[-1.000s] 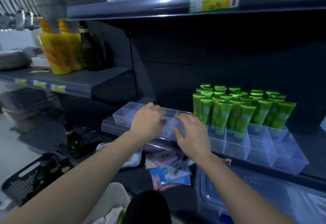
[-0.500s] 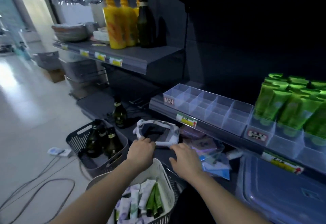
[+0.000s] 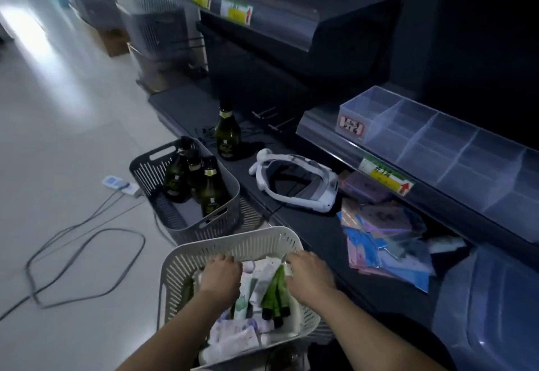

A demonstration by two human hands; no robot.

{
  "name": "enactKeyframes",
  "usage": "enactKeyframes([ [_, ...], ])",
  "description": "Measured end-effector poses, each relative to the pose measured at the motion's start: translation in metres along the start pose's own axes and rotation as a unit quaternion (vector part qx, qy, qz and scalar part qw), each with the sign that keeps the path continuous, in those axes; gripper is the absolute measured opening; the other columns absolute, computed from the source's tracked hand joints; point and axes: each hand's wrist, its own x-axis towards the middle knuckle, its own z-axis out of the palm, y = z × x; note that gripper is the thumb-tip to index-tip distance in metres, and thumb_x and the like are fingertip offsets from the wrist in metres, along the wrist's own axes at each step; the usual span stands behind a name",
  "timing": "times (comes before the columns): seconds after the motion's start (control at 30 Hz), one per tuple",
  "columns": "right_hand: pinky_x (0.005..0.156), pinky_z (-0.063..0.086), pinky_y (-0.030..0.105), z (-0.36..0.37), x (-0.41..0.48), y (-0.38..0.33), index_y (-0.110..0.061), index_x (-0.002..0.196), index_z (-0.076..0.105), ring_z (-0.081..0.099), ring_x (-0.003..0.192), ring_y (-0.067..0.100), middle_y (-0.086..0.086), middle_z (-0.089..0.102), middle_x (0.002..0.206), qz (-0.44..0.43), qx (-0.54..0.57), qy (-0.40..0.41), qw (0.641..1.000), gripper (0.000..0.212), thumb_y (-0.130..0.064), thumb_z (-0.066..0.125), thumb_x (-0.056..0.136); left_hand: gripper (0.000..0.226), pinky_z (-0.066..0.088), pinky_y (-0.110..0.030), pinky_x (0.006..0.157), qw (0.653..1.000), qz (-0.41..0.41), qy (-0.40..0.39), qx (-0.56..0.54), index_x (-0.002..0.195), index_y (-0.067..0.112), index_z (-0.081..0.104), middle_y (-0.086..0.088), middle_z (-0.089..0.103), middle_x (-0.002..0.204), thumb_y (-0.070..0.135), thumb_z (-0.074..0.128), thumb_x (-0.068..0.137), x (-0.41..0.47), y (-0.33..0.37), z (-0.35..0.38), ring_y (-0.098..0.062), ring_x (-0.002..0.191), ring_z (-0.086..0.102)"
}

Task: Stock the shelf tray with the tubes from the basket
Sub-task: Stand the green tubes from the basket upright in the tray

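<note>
While the clear shelf tray (image 3: 437,149) stood on the shelf at the right, well apart from the hands, the white basket (image 3: 233,246) lay low in front. The left hand (image 3: 220,275) and the right hand (image 3: 310,275) were inside it, a little apart, fingers curled down onto the tubes (image 3: 264,278) — whether they gripped any, I cannot tell. Half a second earlier they were at its far rim.

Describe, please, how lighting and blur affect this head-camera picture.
Head view: bright glare washes out the pale glossy floor at upper left; motion blur smears the grey slatted crates there; the dark metal shelving is underexposed; the white slotted plastic basket is fairly sharp.
</note>
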Motion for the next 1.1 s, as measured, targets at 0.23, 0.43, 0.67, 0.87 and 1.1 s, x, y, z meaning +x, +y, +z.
enactKeyframes([
  [0.23, 0.092, 0.044, 0.036, 0.041, 0.043, 0.003, -0.016, 0.122, 0.053, 0.051, 0.118, 0.028, 0.008, 0.054, 0.126, 0.016, -0.025, -0.065, 0.997, 0.03, -0.019, 0.045, 0.094, 0.035, 0.037, -0.039, 0.094, 0.998, 0.003, -0.055, -0.024, 0.123, 0.012, 0.053, -0.01, 0.052, 0.129, 0.02, 0.049, 0.09, 0.03, 0.009, 0.051, -0.03, 0.12, 0.044],
  [0.43, 0.092, 0.045, 0.035, 0.071, 0.069, 0.018, -0.018, 0.118, 0.056, 0.053, 0.114, 0.028, 0.007, 0.058, 0.122, 0.032, -0.009, -0.102, 0.994, 0.027, -0.024, 0.05, 0.092, 0.039, 0.045, -0.04, 0.089, 0.989, 0.014, -0.121, -0.082, 0.125, 0.004, 0.051, -0.017, 0.054, 0.124, 0.004, 0.046, 0.087, 0.062, 0.045, 0.092, -0.033, 0.114, 0.05],
  [0.67, 0.088, 0.046, 0.032, 0.101, 0.091, 0.035, -0.017, 0.118, 0.056, 0.053, 0.113, 0.026, 0.007, 0.059, 0.121, 0.066, 0.05, -0.138, 0.987, 0.031, -0.031, 0.055, 0.091, 0.033, 0.047, -0.035, 0.091, 0.971, -0.061, -0.186, -0.134, 0.112, 0.006, 0.065, -0.012, 0.063, 0.117, 0.008, 0.041, 0.091, 0.088, 0.09, 0.149, -0.029, 0.112, 0.057],
  [0.87, 0.092, 0.045, 0.03, 0.11, 0.102, 0.04, -0.019, 0.119, 0.056, 0.051, 0.117, 0.023, 0.005, 0.058, 0.123, 0.091, 0.109, -0.131, 0.981, 0.033, -0.031, 0.059, 0.088, 0.024, 0.05, -0.029, 0.083, 0.942, -0.186, -0.168, -0.224, 0.11, 0.018, 0.06, -0.002, 0.067, 0.11, 0.02, 0.041, 0.094, 0.102, 0.105, 0.166, -0.018, 0.105, 0.063],
  [1.1, 0.09, 0.049, 0.033, 0.11, 0.111, 0.033, -0.017, 0.112, 0.06, 0.057, 0.109, 0.027, 0.008, 0.063, 0.117, 0.173, 0.172, -0.138, 0.96, 0.029, -0.031, 0.053, 0.088, 0.012, 0.045, -0.025, 0.052, 0.77, -0.232, -0.197, -0.56, 0.068, 0.006, 0.067, -0.01, 0.066, 0.063, 0.018, 0.068, 0.069, 0.101, 0.086, 0.136, -0.017, 0.05, 0.061],
])
